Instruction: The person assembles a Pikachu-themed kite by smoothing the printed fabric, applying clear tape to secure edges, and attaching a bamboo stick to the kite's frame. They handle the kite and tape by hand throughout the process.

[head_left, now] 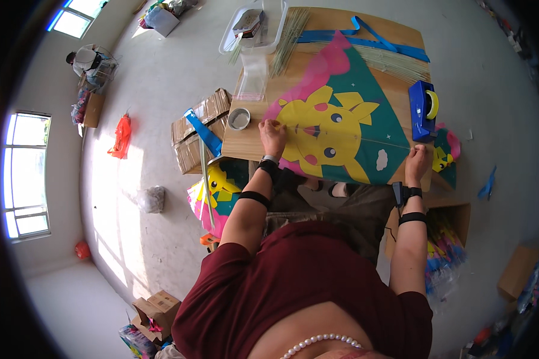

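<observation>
A kite sheet lies across the wooden table, printed with a yellow cartoon animal on green and pink. At its left edge my left hand is closed, with thumb and fingertips pinching the edge. My right hand pinches the kite's right corner near the table edge. A thin pale stick seems to run over the sheet toward my right hand; its other end is hard to make out. Beside my left hand stands a small round tin. A blue tape dispenser with yellow tape sits beyond my right hand.
Bundles of thin sticks, blue ribbon and a clear plastic tub occupy the table's far side. A cardboard box stands left, another box below right. More kite sheets hang left. Far left, another person is bent over.
</observation>
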A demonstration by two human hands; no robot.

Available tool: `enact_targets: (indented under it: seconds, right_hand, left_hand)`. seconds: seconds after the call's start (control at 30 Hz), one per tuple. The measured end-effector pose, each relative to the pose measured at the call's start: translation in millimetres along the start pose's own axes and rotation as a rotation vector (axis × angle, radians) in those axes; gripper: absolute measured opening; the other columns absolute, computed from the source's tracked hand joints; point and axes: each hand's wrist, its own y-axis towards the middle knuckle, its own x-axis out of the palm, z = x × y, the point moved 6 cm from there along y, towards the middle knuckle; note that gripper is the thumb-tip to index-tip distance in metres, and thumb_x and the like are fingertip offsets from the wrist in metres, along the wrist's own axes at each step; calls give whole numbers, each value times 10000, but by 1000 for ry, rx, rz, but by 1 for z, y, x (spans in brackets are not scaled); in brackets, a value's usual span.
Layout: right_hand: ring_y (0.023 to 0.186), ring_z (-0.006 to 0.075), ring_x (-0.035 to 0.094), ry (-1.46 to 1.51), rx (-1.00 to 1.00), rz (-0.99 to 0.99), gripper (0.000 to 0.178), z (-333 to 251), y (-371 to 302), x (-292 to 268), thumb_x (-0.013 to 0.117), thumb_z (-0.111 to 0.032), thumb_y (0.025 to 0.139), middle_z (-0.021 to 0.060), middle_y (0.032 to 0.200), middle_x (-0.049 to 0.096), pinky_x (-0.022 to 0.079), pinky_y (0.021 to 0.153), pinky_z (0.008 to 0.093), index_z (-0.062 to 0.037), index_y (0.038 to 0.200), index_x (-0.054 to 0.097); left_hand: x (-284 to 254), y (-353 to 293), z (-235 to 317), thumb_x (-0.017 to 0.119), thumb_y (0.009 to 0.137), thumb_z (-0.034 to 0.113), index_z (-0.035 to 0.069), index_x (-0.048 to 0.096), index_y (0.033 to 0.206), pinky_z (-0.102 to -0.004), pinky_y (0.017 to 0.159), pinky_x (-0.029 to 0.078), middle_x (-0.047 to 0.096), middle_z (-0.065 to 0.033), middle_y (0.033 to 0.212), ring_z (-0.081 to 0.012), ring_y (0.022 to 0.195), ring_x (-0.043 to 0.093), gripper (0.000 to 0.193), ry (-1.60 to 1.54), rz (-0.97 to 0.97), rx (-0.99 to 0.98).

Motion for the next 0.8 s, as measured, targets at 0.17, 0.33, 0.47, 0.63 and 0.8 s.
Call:
enact_targets:
  seconds: [0.17, 0.33, 0.47, 0.63, 0.8]
  right_hand:
    - [956, 394, 647, 109, 37, -3, 134, 13, 4, 3, 647, -103, 955, 165, 1030, 646, 519, 795, 472, -61, 1050, 561]
    - [1026, 375, 631, 218, 28, 200, 149, -32, -14, -19, 599, -73, 981, 172, 1080, 640, 508, 846, 457, -40, 1126, 593]
    - [1311, 307, 522, 265, -539, -161, 330, -163, -56, -10, 562, -134, 1014, 144, 1378, 565, 392, 1098, 469, -36, 1329, 570]
    - [1505, 241, 327, 80, -751, -418, 557, -200, -82, 29, 530, -295, 1033, 109, 1609, 381, 165, 1263, 488, -43, 1520, 433]
    - [1528, 221, 283, 9, -778, -480, 607, -178, -74, 30, 502, -368, 1041, 70, 1640, 345, 114, 1268, 517, -100, 1570, 373]
  left_hand:
    - [-4, 15, -25, 786, 775, 173, 27, 665, 920, -459, 892, 487, 646, -162, 903, -365, 998, 598, 238, 13, -1, -94]
    - [-23, -14, 55, 616, 904, 13, 31, 621, 1089, -443, 905, 487, 597, -195, 1134, -392, 1022, 584, 185, 9, 52, 211]
    - [16, -75, 129, 596, 962, 151, 28, 549, 1404, -490, 1170, 327, 489, -172, 1512, -332, 1438, 417, 461, 41, -469, 770]
    - [48, -94, 133, 602, 970, 225, 51, 456, 1509, -493, 1233, 236, 388, -118, 1620, -254, 1537, 285, 585, 167, -653, 922]
    - [41, -81, 118, 619, 968, 256, 85, 433, 1535, -513, 1235, 205, 385, -99, 1625, -255, 1533, 299, 621, 233, -688, 972]
